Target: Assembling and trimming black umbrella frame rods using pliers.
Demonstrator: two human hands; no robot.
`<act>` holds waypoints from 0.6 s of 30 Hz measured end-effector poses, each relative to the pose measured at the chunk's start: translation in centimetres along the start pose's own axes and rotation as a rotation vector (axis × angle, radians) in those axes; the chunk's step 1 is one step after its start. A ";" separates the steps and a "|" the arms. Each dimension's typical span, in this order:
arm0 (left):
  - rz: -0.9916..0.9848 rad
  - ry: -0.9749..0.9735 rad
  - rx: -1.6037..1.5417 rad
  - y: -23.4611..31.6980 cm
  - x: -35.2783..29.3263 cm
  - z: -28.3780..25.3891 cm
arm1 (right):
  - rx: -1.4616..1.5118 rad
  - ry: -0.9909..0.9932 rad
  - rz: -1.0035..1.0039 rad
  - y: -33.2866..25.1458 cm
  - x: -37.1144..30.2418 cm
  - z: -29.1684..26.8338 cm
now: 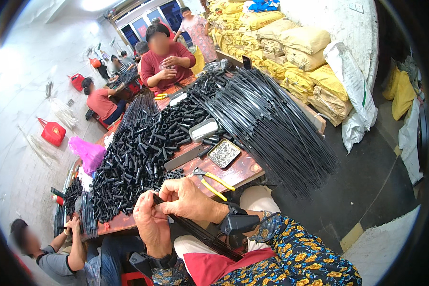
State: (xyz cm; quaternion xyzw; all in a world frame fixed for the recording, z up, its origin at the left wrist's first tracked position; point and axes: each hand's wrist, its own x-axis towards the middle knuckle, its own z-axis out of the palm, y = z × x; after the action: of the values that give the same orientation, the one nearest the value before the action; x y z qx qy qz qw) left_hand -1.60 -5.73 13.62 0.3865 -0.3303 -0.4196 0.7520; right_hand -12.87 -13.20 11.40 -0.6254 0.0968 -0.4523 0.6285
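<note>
My left hand [150, 224] and my right hand [188, 200] meet in front of me at the table's near edge, both closed at the upper end of a bundle of thin black rods [202, 238]. The bundle slants down to the right across my lap. Fingers cover the rod tips, so any small part pinched there cannot be made out. Just beyond my right hand, yellow-handled pliers [214, 180] lie on the table [245, 168]. Past them sits a shallow tray [240, 150] of small silvery metal pieces.
Short black tubular parts [133, 167] form a big heap on the left. Long black rods [271, 124] overhang the table's right edge. A white container [204, 129] stands mid-table. One co-worker [169, 62] sits opposite, another [57, 252] at left. Yellow sacks [291, 52] are stacked behind.
</note>
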 end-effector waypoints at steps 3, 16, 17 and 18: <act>0.006 -0.004 -0.060 -0.2 0.1 -0.4 | 0.057 -0.040 -0.017 0.8 0.4 -0.2; -0.109 -0.052 -0.013 -0.3 0.3 -0.9 | 0.296 -0.023 0.106 0.4 1.8 -1.0; -0.137 -0.102 -0.059 -0.3 0.3 -1.2 | 0.300 -0.032 0.114 0.4 1.8 -0.9; -0.140 -0.102 -0.057 -0.3 0.3 -1.0 | 0.302 -0.029 0.115 0.4 1.9 -1.0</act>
State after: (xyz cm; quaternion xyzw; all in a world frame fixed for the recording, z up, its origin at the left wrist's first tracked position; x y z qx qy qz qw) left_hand -0.73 -5.82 12.91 0.3650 -0.3283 -0.4994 0.7138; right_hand -12.27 -15.27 11.72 -0.5236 0.0541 -0.4161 0.7415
